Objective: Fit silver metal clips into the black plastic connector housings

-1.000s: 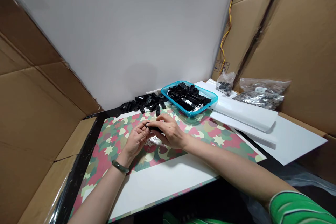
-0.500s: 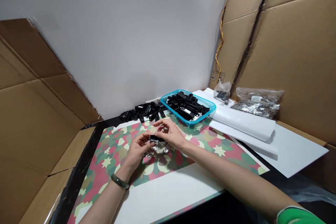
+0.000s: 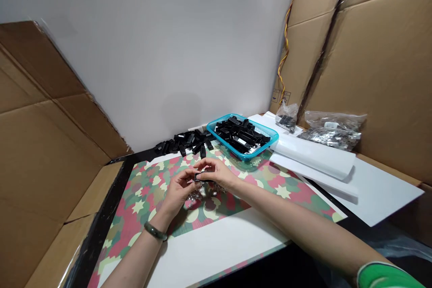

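Observation:
My left hand (image 3: pixel 178 190) and my right hand (image 3: pixel 216 174) meet over the middle of the patterned sheet (image 3: pixel 141 193). Between their fingertips is a small black plastic piece (image 3: pixel 200 176), gripped from both sides and mostly covered by the fingers. Its exact kind cannot be made out. Just under the hands lie small shiny metal parts (image 3: pixel 195 198) in a loose heap, partly hidden. Beyond the hands, similar-looking black pieces (image 3: pixel 182 143) are piled by the wall, and a blue plastic basket (image 3: pixel 245 157) holds many more.
Rolled white paper (image 3: pixel 313 157) and flat white sheets (image 3: pixel 388 193) lie to the right. A clear bag of metal parts (image 3: pixel 332 135) and a smaller bag (image 3: pixel 286 119) stand behind them. Cardboard walls (image 3: pixel 381 54) flank both sides. A twisted yellow wire (image 3: pixel 285 54) hangs at the back right.
The fingers of my right hand have come down and closed further over the black piece, covering more of it. Both hands stay in nearly the same place.

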Demonstrator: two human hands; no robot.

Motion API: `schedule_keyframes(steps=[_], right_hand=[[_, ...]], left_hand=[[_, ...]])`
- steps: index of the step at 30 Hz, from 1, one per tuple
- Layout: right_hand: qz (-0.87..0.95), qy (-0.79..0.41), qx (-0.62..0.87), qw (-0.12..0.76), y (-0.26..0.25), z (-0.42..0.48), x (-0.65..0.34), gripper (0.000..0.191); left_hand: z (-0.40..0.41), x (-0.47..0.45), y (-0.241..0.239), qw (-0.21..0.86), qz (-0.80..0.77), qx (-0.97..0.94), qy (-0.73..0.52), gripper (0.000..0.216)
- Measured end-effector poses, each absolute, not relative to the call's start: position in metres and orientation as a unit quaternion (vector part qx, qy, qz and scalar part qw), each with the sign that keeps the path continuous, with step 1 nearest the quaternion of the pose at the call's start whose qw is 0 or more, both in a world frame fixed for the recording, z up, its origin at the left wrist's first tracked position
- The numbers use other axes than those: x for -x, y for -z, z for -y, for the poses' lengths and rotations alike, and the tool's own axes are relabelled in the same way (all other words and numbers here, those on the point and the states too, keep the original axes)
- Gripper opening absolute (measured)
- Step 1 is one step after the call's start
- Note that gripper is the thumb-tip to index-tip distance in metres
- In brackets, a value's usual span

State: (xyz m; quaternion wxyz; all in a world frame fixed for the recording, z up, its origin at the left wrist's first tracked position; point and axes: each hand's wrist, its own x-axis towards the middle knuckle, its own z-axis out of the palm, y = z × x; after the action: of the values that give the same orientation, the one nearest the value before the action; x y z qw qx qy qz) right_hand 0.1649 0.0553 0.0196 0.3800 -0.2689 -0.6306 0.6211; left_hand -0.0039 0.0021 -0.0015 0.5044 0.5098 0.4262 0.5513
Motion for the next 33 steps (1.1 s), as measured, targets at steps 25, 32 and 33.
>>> schedule_keyframes(steps=[25,32,33], right_hand=[[0.530,-0.713,0.287,0.360,-0.008,-0.051,-0.159,0.029],[0.596,-0.631,0.277,0.412,-0.001,-0.055,-0.158,0.026],[0.602,-0.624,0.275,0.416,0.000,-0.055,-0.158,0.028]], left_hand=[[0.001,0.007,-0.007,0.539,-0.435,-0.490,-0.530,0.033],[0.002,0.006,-0.010,0.568,-0.463,-0.417,-0.538,0.041],[0.002,0.005,-0.009,0.567,-0.463,-0.405,-0.548,0.043]])
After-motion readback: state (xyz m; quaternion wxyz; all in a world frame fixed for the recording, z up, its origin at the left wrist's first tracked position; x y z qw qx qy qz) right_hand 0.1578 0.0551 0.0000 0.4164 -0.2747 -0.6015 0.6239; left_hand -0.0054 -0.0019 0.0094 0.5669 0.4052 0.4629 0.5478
